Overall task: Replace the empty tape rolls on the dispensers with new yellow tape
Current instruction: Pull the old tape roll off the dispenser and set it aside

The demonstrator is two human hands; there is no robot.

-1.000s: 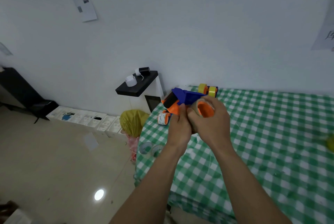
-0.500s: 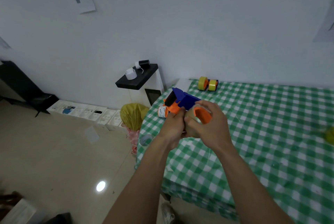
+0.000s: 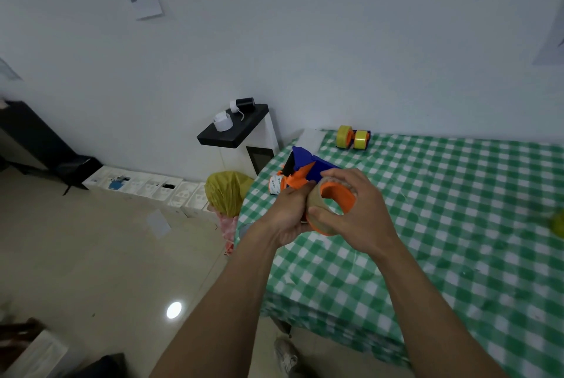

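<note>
I hold a blue and orange tape dispenser (image 3: 308, 171) above the left end of the checked table (image 3: 457, 225). My left hand (image 3: 290, 212) grips its handle from below. My right hand (image 3: 357, 209) curls its fingers and thumb round the brown empty roll (image 3: 316, 209) that sits on the orange hub (image 3: 338, 194). A second dispenser with yellow tape rolls (image 3: 353, 138) stands at the table's far edge by the wall. Something yellow (image 3: 557, 223) lies blurred at the right edge of the table.
A small roll with printed white paper (image 3: 274, 184) lies on the table corner behind the dispenser. Left of the table stand a black-topped white cabinet (image 3: 238, 133), a yellow bag (image 3: 227, 191) and a row of white boxes (image 3: 152, 186) along the wall.
Both hands with the dispenser have come slightly lower and nearer to me. The right hand's fingers have shifted round the brown roll, and more of the orange hub shows.
</note>
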